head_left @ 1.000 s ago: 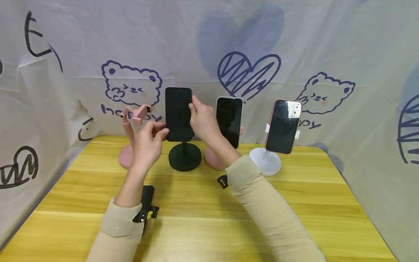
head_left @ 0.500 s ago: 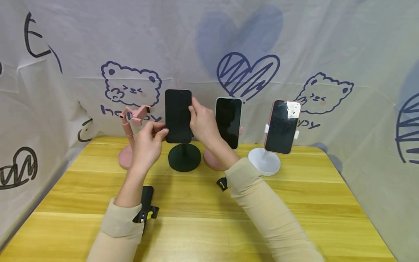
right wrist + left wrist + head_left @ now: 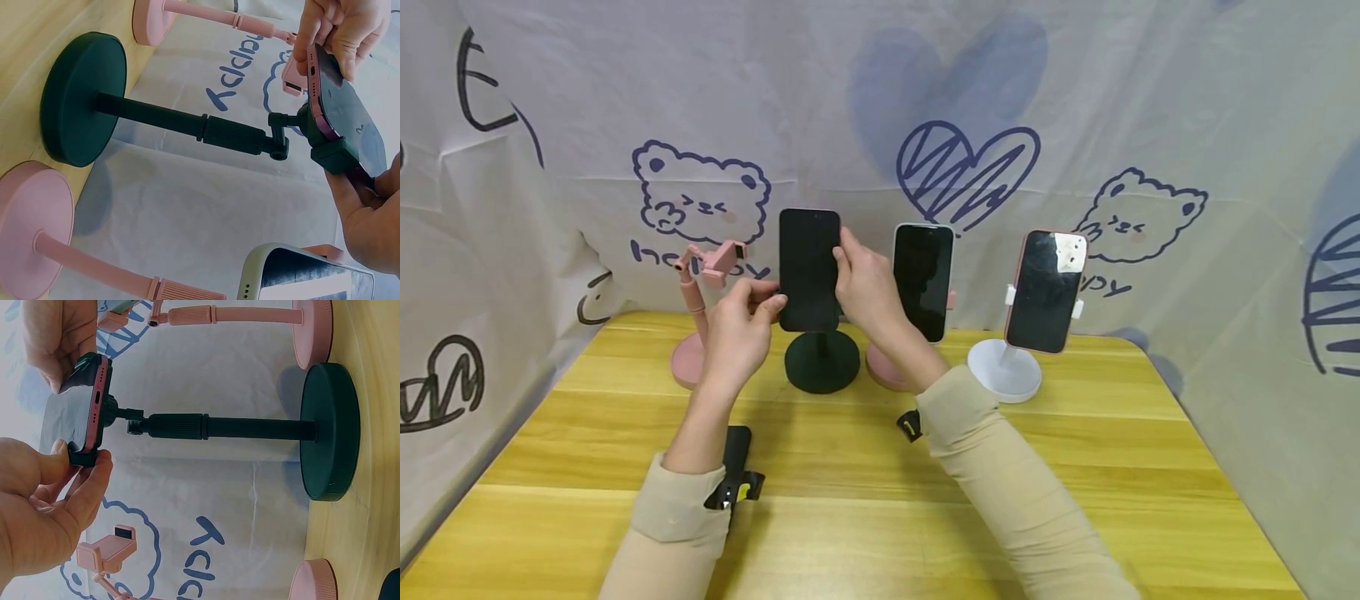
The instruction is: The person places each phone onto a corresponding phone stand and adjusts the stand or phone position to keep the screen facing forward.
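Note:
A black-screened phone with a reddish frame stands upright in the clamp of a dark green phone stand. The clamp's green grips show against both sides of the phone in the left wrist view. My left hand pinches the lower left edge, its thumb in front and its fingers behind, by the clamp. On the opposite side my right hand holds the phone's right edge, thumb towards the screen. In the right wrist view, the right hand lies beside the other green clamp grip.
Left of the green stand is a pink stand with a bare clamp. To the right, a pink stand bears a white-edged phone, and a white stand bears a pink-edged phone. A dark phone lies near the left wrist.
The phone between my hands has slid slightly downwards, its lower end now closer to the green base. My right hand has moved down a little with it; the left hand stays in place.

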